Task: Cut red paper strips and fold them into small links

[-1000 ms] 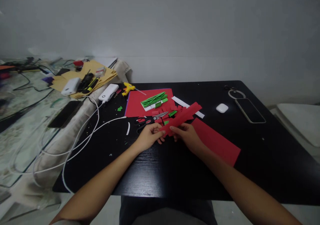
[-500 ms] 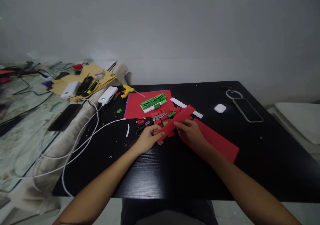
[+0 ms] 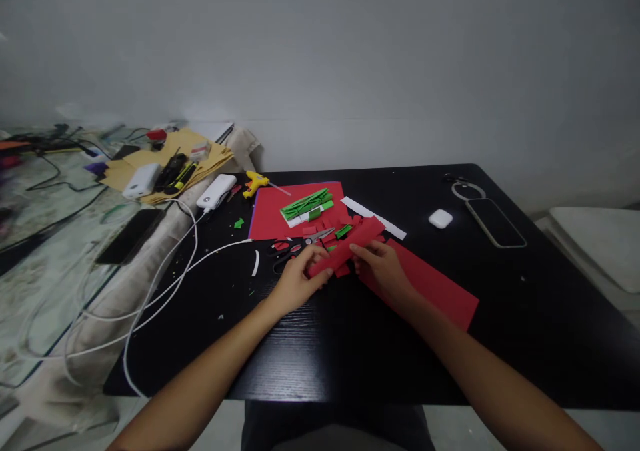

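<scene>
My left hand (image 3: pixel 298 279) and my right hand (image 3: pixel 381 266) both pinch a folded red paper strip (image 3: pixel 350 242) just above the black table (image 3: pixel 320 344). The strip slants from lower left to upper right between them. Black-handled scissors (image 3: pixel 295 245) lie right behind my left hand. A larger red sheet (image 3: pixel 435 287) lies flat under and to the right of my right hand. Small red and green paper scraps (image 3: pixel 336 227) are scattered behind the strip.
Behind lie a red sheet (image 3: pixel 273 212) with green folded strips (image 3: pixel 306 203), a white strip (image 3: pixel 375 216) and a yellow glue gun (image 3: pixel 255 183). White cables (image 3: pixel 165 271) and a power bank (image 3: pixel 216 191) sit at left. An earbud case (image 3: pixel 440 218) and phone (image 3: pixel 495 221) rest at right.
The red strip has been folded narrower and shorter. My hands have drawn closer together along it, the left hand's fingers now closing over its lower end.
</scene>
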Tool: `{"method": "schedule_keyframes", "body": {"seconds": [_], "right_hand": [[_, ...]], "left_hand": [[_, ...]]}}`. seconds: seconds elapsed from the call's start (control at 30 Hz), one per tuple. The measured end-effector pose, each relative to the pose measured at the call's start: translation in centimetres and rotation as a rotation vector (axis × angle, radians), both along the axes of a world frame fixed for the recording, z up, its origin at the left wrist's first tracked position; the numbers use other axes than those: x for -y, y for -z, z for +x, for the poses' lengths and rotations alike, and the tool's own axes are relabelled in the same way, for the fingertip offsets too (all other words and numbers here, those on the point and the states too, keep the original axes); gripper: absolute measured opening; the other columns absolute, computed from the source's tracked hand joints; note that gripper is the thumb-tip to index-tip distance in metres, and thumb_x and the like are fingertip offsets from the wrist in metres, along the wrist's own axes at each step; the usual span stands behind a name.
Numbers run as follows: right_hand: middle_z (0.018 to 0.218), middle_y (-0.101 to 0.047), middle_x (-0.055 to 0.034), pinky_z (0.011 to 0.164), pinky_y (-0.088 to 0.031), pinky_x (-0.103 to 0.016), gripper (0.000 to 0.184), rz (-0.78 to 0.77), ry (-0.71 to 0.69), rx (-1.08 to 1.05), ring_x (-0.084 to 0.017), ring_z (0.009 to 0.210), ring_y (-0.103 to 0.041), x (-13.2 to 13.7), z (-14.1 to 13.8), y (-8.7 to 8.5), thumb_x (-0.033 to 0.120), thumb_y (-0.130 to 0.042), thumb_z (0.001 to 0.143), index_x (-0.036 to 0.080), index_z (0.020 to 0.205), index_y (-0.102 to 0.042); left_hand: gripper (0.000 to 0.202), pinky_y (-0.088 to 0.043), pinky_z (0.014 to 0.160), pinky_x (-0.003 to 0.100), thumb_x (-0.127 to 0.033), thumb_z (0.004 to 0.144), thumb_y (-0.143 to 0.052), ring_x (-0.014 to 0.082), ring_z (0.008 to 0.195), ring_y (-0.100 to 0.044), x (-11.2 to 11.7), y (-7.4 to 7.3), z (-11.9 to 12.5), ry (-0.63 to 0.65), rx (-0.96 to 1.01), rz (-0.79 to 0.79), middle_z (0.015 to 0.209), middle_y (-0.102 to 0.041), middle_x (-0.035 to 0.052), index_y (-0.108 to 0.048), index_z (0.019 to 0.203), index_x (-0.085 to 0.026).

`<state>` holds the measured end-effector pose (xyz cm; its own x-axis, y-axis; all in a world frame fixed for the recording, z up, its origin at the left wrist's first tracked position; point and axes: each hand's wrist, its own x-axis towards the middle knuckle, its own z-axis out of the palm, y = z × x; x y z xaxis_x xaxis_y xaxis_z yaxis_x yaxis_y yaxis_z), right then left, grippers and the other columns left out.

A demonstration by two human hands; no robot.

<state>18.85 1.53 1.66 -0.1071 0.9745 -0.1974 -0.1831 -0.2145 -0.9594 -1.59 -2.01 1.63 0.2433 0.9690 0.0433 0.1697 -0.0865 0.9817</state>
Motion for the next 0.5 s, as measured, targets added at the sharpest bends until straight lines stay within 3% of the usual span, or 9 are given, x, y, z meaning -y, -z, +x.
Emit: {"method": "schedule_keyframes", "body": {"seconds": [0.2, 0.33, 0.5], "right_hand": [[0.062, -0.064, -0.0014, 0.052, -0.048, -0.028, 0.035, -0.022, -0.036, -0.041, -0.014, 0.054, -0.058, 0.42, -0.56, -0.07, 0.045, -0.087, 0.066, 0.017, 0.070, -0.067], [0.064, -0.066, -0.0017, 0.054, -0.050, -0.027, 0.032, -0.002, -0.076, -0.029, -0.014, 0.056, -0.061, 0.51, -0.66, 0.12, 0.043, -0.086, 0.068, 0.017, 0.071, -0.067], [0.067, -0.070, -0.0035, 0.056, -0.051, -0.027, 0.031, 0.036, -0.162, 0.021, -0.016, 0.061, -0.064, 0.74, -0.80, 0.61, 0.045, -0.082, 0.073, 0.017, 0.075, -0.070]], "left_hand": [[0.024, -0.048, 0.061, 0.024, -0.037, 0.090, -0.066, 0.0128, 0.062, -0.061, 0.00, 0.22, -0.24, -0.032, -0.161, 0.052, 0.097, -0.069, 0.0026, -0.063, 0.108, -0.021], [0.027, -0.046, 0.070, 0.026, -0.039, 0.087, -0.069, 0.0162, 0.075, -0.062, -0.18, 0.41, -0.26, -0.058, -0.197, 0.121, 0.102, -0.069, 0.0034, -0.065, 0.107, -0.021], [0.026, -0.041, 0.067, 0.024, -0.039, 0.087, -0.069, 0.0138, 0.069, -0.055, -0.20, 0.51, -0.30, -0.042, -0.242, 0.138, 0.091, -0.067, 0.0008, -0.063, 0.105, -0.020]]}}
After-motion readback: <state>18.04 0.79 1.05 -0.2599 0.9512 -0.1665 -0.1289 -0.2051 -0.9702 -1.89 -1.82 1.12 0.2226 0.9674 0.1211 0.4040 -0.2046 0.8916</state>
